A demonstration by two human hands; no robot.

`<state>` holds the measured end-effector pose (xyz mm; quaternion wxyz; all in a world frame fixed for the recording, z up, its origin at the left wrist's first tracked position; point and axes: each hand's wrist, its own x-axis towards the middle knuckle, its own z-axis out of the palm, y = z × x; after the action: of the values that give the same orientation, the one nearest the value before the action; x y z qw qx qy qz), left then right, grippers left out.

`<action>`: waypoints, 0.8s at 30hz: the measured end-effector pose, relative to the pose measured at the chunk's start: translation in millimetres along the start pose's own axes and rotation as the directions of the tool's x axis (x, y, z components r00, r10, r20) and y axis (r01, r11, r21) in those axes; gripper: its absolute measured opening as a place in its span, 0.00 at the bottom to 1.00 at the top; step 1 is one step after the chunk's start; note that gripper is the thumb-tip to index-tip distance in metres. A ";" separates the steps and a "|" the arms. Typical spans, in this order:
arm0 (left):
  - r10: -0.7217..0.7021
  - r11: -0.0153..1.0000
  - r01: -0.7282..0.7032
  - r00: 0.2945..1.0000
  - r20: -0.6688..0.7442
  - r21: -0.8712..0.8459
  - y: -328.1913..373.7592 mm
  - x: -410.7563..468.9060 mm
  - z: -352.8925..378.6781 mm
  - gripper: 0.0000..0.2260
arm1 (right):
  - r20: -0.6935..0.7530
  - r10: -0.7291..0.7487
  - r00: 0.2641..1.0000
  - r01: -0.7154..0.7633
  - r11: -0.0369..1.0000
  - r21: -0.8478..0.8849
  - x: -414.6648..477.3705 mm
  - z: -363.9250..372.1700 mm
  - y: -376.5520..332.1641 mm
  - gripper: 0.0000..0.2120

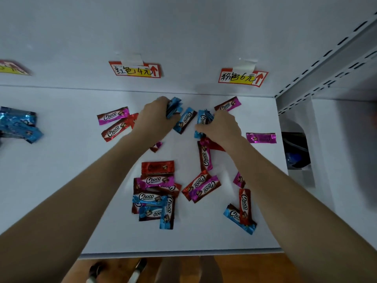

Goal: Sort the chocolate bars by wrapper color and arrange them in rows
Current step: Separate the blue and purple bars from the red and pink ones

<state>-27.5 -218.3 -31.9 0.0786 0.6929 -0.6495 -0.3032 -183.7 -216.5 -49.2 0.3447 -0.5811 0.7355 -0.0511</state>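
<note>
Between the hands a loose blue bar lies tilted far-right, nearer the left hand, which clutches a blue bundle; right hand grips blue bars.

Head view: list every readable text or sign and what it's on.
"红色 4元" with a red up arrow: middle price tag.
"粉色 6元" with a red up arrow: right price tag.
"Choco": on the bar wrappers, e.g. the pink bar.
Blurred, unreadable: the left tag.
Too small to read: the small print under "Choco".
</note>
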 end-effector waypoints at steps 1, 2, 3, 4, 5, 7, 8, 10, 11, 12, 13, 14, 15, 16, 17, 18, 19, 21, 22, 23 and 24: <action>0.000 0.999 0.000 1.000 0.013 0.039 2.1 1.7 5.3 0.17 | 0.005 0.002 1.000 -0.003 0.999 0.044 1.6 -2.0 2.1 0.16; -0.004 0.996 0.001 1.000 0.027 0.091 4.3 3.2 10.1 0.18 | 0.005 -0.005 1.000 0.004 0.994 0.112 2.0 -4.0 4.3 0.15; -0.008 0.990 0.001 0.999 0.043 0.143 6.6 4.8 14.5 0.19 | -0.004 -0.016 1.000 0.016 0.980 0.197 1.3 -6.5 6.0 0.15; -0.008 0.982 -0.003 0.998 0.057 0.189 9.4 6.7 18.5 0.20 | -0.018 -0.020 1.000 0.024 0.958 0.285 -0.5 -9.3 7.4 0.15; -0.001 0.974 -0.015 0.998 0.068 0.227 11.8 8.3 21.5 0.20 | -0.036 -0.016 0.999 0.028 0.931 0.364 -2.9 -12.0 8.6 0.14; 0.026 0.965 -0.046 0.997 0.078 0.260 15.3 10.5 24.7 0.18 | -0.063 0.009 0.998 0.022 0.876 0.482 -6.1 -15.7 11.9 0.08; 0.041 0.966 -0.060 0.996 0.081 0.252 16.2 11.3 24.9 0.17 | -0.064 0.026 0.998 0.012 0.850 0.527 -7.0 -17.0 13.4 0.06; 0.073 0.973 -0.090 0.994 0.086 0.213 15.8 11.6 21.6 0.13 | -0.040 0.040 0.998 -0.007 0.798 0.603 -8.6 -18.6 15.7 0.03; 0.085 0.977 -0.098 0.994 0.072 0.191 14.3 12.2 17.9 0.11 | -0.026 0.037 0.999 -0.012 0.780 0.626 -9.3 -19.3 16.2 0.03; 0.090 0.979 -0.096 0.995 0.041 0.177 12.2 13.9 13.0 0.10 | -0.019 0.029 0.999 -0.010 0.771 0.636 -10.2 -19.7 16.4 0.04; 0.089 0.980 -0.088 0.996 0.004 0.178 9.9 16.4 7.4 0.11 | -0.020 0.021 1.000 -0.003 0.772 0.636 -11.4 -19.8 16.3 0.04; 0.087 0.977 -0.081 0.996 -0.026 0.196 7.4 19.6 1.7 0.13 | -0.025 0.014 1.000 0.005 0.778 0.628 -12.6 -19.5 16.4 0.05; 0.090 0.969 -0.080 0.995 -0.032 0.232 4.7 23.4 -2.8 0.14 | -0.033 0.011 0.999 0.011 0.787 0.617 -13.8 -18.8 16.3 0.07; 0.099 0.954 -0.091 0.995 -0.014 0.284 2.3 27.7 -6.1 0.16 | -0.038 0.010 0.999 0.015 0.797 0.604 -14.5 -17.7 16.7 0.08; 0.110 0.931 -0.111 0.994 0.023 0.347 -0.1 32.1 -7.5 0.17 | -0.043 0.004 0.999 0.022 0.810 0.587 -15.5 -16.8 17.0 0.08; 0.116 0.906 -0.133 0.991 0.066 0.402 -1.4 35.6 -7.9 0.18 | -0.044 -0.003 0.999 0.027 0.829 0.559 -16.4 -15.4 17.9 0.09; 0.115 0.889 -0.148 0.988 0.104 0.433 -1.9 38.2 -8.1 0.18 | -0.044 -0.012 0.999 0.033 0.850 0.525 -17.5 -14.5 18.7 0.09; 0.110 0.881 -0.162 0.984 0.141 0.445 -0.6 41.5 -8.6 0.20 | -0.036 -0.021 0.999 0.035 0.880 0.474 -19.4 -13.3 21.3 0.09; 0.121 0.878 -0.172 0.983 0.140 0.446 0.8 42.3 -8.7 0.20 | -0.029 -0.020 0.999 0.031 0.885 0.465 -20.2 -13.2 22.9 0.10; 0.140 0.875 -0.184 0.982 0.129 0.448 2.5 42.1 -8.2 0.20 | -0.022 -0.017 1.000 0.026 0.885 0.466 -21.4 -13.1 24.5 0.10; 0.165 0.872 -0.196 0.980 0.109 0.449 4.4 41.2 -7.4 0.20 | -0.019 -0.017 1.000 0.024 0.882 0.471 -22.9 -13.2 26.4 0.10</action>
<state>-28.5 -260.1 -36.9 -0.0806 0.6175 -0.7666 -0.1564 -210.8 -192.0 -41.6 0.4697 -0.4873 0.6974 -0.2357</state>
